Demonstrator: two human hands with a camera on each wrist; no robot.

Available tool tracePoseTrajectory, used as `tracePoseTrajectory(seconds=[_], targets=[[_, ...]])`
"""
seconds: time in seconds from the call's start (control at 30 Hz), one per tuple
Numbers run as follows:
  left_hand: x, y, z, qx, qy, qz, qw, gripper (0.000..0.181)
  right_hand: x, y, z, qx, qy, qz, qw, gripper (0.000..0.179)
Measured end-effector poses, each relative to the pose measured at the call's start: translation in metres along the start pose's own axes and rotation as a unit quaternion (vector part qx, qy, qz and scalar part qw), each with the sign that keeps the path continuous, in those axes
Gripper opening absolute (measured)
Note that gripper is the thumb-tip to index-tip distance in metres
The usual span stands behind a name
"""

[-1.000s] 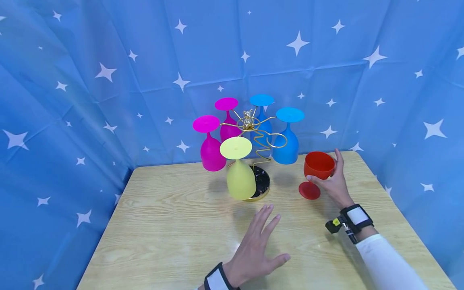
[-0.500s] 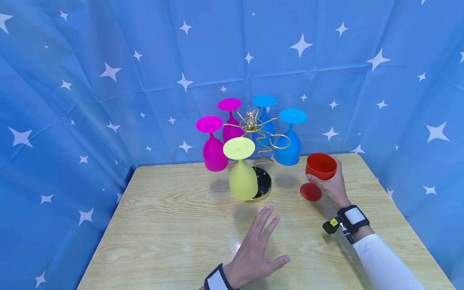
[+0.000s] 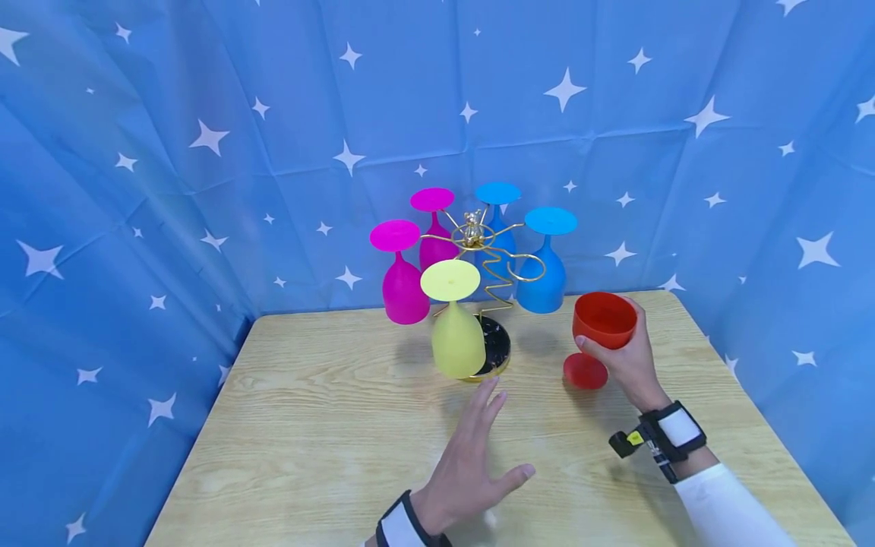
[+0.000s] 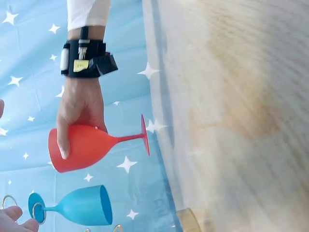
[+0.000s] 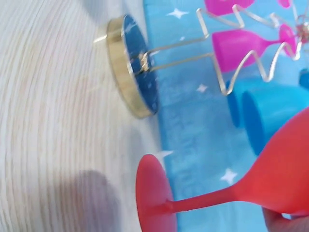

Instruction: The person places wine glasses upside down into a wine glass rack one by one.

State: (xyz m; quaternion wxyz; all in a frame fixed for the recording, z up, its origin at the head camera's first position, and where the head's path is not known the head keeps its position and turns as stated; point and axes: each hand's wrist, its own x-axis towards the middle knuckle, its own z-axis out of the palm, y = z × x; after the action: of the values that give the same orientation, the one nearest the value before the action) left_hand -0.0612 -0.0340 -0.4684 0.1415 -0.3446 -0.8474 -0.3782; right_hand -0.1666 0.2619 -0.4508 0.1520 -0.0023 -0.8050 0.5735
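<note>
My right hand grips the bowl of a red plastic wine glass, thumb on the near side and fingers round the far side. The glass is upright, and in the left wrist view its foot shows off the tabletop. To its left stands a gold wire glass rack with a small bear figure on top. Upside down on it hang two pink glasses, two blue glasses and a yellow glass. My left hand, fingers spread, hovers in front of the rack, holding nothing.
The rack's round black base with a gold rim rests on the wooden table. One wire loop at the front right bears no glass. A blue star-patterned curtain surrounds the table's back and sides.
The red glass has come slightly nearer to me, and the right hand's raised finger now lies round the bowl. My left hand has shifted a little left. The rack's glasses stay hung.
</note>
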Motion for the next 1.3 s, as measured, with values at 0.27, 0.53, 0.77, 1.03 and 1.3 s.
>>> tracePoseTrajectory(seconds=[0.27, 0.53, 0.77, 1.03, 1.3], targets=[[0.012, 0.008, -0.023, -0.105, 0.018, -0.051, 0.9930, 0.097, -0.024, -0.037, 0.002, 0.017, -0.017, -0.013, 0.9996, 0.090], [0.017, 0.011, -0.032, -0.160, 0.016, -0.109, 0.9809, 0.101, -0.045, -0.070, 0.015, 0.040, -0.059, -0.050, 0.9962, 0.087], [0.017, 0.013, -0.032, -0.174, 0.024, -0.111, 0.9781, 0.104, -0.058, -0.091, 0.025, 0.055, -0.091, -0.076, 0.9914, 0.087], [0.020, 0.013, -0.032, -0.197, 0.027, -0.114, 0.9734, 0.106, -0.073, -0.106, 0.038, 0.079, -0.124, -0.092, 0.9848, 0.088], [0.022, 0.018, -0.031, -0.228, 0.021, -0.147, 0.9624, 0.108, -0.084, -0.107, 0.054, 0.085, -0.160, -0.079, 0.9802, 0.091]])
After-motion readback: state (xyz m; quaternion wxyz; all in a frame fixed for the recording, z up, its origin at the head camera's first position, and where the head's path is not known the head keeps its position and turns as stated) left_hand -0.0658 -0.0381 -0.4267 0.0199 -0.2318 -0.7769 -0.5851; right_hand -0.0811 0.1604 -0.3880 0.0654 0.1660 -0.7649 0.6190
